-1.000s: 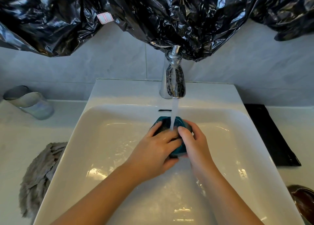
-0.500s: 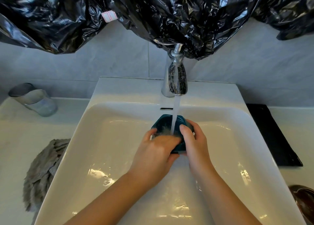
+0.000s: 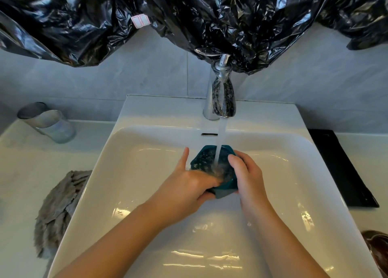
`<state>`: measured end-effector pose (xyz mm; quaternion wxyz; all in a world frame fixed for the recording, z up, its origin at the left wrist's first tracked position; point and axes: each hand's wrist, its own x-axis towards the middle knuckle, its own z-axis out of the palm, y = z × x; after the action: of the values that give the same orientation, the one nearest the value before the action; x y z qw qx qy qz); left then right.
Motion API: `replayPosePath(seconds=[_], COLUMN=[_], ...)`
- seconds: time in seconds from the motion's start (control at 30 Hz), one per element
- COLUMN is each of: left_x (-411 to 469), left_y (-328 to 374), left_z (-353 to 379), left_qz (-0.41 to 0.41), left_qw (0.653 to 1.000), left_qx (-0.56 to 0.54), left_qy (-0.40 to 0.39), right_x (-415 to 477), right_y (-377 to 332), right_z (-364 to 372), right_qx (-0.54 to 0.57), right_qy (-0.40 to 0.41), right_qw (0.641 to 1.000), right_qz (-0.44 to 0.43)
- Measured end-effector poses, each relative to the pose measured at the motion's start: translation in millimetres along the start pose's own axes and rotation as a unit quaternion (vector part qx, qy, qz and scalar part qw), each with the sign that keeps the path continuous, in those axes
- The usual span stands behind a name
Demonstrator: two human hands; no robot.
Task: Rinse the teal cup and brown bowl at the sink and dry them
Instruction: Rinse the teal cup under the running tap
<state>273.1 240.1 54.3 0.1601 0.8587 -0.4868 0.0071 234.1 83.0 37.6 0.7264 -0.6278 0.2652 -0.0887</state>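
Crinkled black plastic sheeting [image 3: 189, 15] hangs across the far wall and drapes over the top of the chrome tap [image 3: 222, 93]. On the tabletop [image 3: 19, 172] left of the white sink [image 3: 130, 152] stands a clear glass tumbler [image 3: 48, 122], with a rumpled grey cloth [image 3: 58, 210] nearer. On the right lies a flat black mat [image 3: 340, 168], and the brown bowl [image 3: 378, 250] sits at the near right edge, partly cut off from view. Nothing stands between the tap and the teal cup [image 3: 207, 158], which is held over the middle of the basin. The stream of water [image 3: 221, 135] falls straight into it and splashes inside. The left hand [image 3: 189, 189] grips the cup's near-left rim with curled fingers, its forefinger pointing away. The right hand [image 3: 249, 179] wraps round the right side, thumb on the rim. The cup is tilted, its mouth up and towards the tap, its base towards the person, and its long axis runs near to far.
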Motion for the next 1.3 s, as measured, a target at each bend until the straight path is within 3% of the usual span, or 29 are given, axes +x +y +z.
replayPosePath(seconds=[0.2,0.4,0.6,0.7,0.77,0.8,0.87,0.97,1.2,1.3], left_x=[6,20,31,33,32,31,29,30,34,33], left_y=[1,-14,18,26,29,30,31,28,3,-3], left_z=[14,1,15,11,13,16,16,6,-9,-1], left_qz=[0.075,0.129,0.065,-0.077,-0.183,-0.198,-0.209,-0.251,-0.396,-0.440], left_qw=[0.994,0.979,0.990,0.985,0.931,0.902,0.859,0.756,0.550,0.491], left_qx=[0.044,0.150,0.060,-0.088,-0.289,-0.358,-0.440,-0.577,-0.703,-0.723], left_qy=[0.064,0.052,0.109,0.130,0.129,0.140,0.157,0.180,0.215,0.206], right_x=[-2,3,-1,-1,-1,-2,-3,-1,3,5], right_y=[-3,-5,1,-1,1,2,-2,-8,-17,-23], right_z=[-2,-7,0,1,7,10,16,19,25,25], right_qx=[0.083,0.103,0.231,0.287,0.299,0.288,0.251,0.201,0.173,0.167], right_qy=[-0.032,-0.033,-0.072,-0.099,-0.097,-0.089,-0.074,-0.055,-0.002,-0.020], right_qw=[0.994,0.992,0.968,0.948,0.945,0.950,0.963,0.975,0.970,0.970], right_qz=[0.064,0.058,0.070,0.095,0.091,0.083,0.067,0.082,0.171,0.176])
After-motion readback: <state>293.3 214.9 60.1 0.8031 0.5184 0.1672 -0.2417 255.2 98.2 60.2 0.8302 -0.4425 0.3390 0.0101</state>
